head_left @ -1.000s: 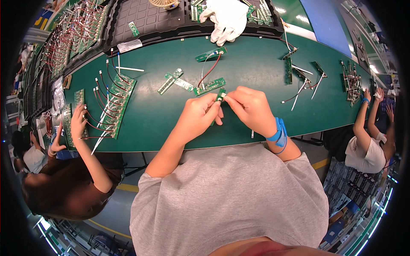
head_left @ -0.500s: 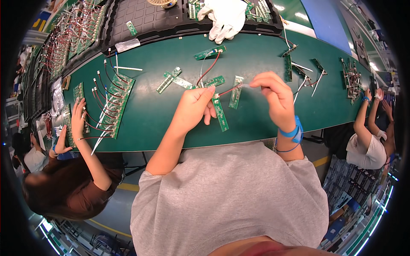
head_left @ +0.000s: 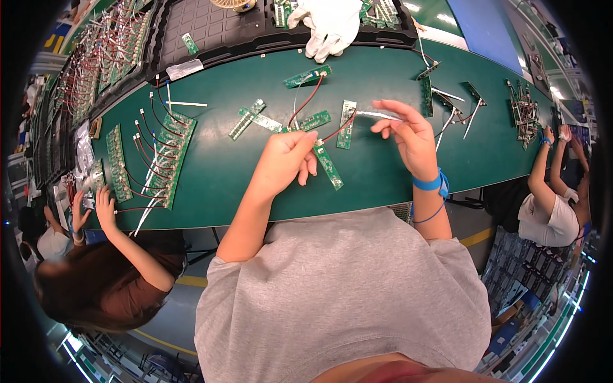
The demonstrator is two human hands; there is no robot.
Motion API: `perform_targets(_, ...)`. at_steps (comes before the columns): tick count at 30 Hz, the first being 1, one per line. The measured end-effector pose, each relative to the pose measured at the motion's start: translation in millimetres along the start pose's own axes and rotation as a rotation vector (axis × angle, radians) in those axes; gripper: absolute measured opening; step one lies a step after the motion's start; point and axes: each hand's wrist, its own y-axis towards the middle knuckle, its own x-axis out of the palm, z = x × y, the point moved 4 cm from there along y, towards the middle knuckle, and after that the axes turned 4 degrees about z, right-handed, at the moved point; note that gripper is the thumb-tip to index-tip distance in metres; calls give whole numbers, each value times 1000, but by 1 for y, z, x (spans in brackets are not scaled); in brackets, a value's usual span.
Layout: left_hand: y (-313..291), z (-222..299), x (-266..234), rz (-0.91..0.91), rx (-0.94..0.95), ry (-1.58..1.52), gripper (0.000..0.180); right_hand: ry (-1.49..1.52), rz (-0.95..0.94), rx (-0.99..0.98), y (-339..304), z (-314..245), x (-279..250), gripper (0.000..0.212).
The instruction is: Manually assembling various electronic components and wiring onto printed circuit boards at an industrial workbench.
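Observation:
My left hand [head_left: 282, 161] is closed, thumb pressed on its fingers, around the upper end of a small narrow green circuit board [head_left: 329, 168]. From that board a dark red wire [head_left: 338, 132] rises to the right and meets a white cable strip [head_left: 378, 115]. The strip runs in between the loosely curled fingers of my right hand [head_left: 412, 139]. Behind the wire lies another green board [head_left: 346, 126], flat on the table. Beyond my left hand are a board with a red wire [head_left: 308, 76] and two crossed boards [head_left: 248, 120].
A green table [head_left: 223, 185] carries wired boards [head_left: 172, 153] at left and a bundle of boards [head_left: 523, 118] at right. Black trays [head_left: 211, 32] stand at the back, a white glove [head_left: 329, 25] over one. A co-worker's hands [head_left: 96, 207] are at the left edge.
My right hand has shifted slightly right and its fingers have loosened, with more white strip showing. My left hand stays nearly still. The co-worker's hands at left have drawn back toward the table edge.

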Motion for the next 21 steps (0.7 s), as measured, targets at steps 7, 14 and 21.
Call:
perform_targets(7, -2, -3, 2, -37, -15, 49, 30, 456, -185, -14, 12, 2, 28, 27)
perform_targets(14, -1, -5, 0, -148, -10, -57, 26, 194, -137, 0, 7, 1, 34, 13)
perform_targets(21, -2, -1, 0, -259, 92, -318, 23, -231, -204, 38, 2, -19, 44, 7)
